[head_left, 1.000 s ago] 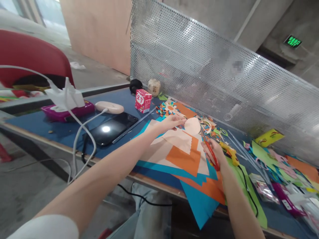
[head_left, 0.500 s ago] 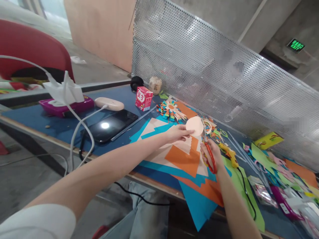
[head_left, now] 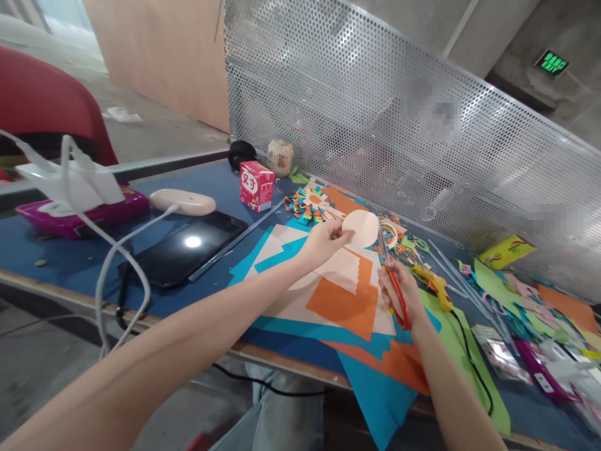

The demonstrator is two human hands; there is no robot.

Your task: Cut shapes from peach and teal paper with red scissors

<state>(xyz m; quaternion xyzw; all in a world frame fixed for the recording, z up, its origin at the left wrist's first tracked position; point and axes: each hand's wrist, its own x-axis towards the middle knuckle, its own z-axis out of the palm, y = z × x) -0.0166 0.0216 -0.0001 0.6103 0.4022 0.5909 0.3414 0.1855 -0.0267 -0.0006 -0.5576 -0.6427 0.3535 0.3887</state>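
Note:
Between the thumb and fingers of my left hand (head_left: 325, 241) is a pale, rounded paper piece (head_left: 361, 228), held above the table. My right hand (head_left: 402, 291) grips red-handled scissors (head_left: 397, 294), their blades pointing up beside the paper's right edge. Whether the blades touch the paper I cannot tell. Beneath both hands lie overlapping sheets: pale ones, an orange sheet (head_left: 342, 304) and a blue sheet (head_left: 375, 394) that hangs over the table's front edge. A layered paper flower (head_left: 313, 199) rests just behind my left hand, and cut scraps (head_left: 416, 245) lie behind the scissors.
A yellow glue gun (head_left: 434, 285) with a black cord lies right of my right hand. On the left are a dark tablet (head_left: 188, 247), a pink box (head_left: 256, 186), a white cable and a purple tissue pack (head_left: 84, 210). A perforated metal panel (head_left: 338, 94) borders the back.
My left hand has turned and its fingers have curled more closely round the paper's left edge. The rounded paper has shifted slightly left and tilted. The whole view has shifted a little.

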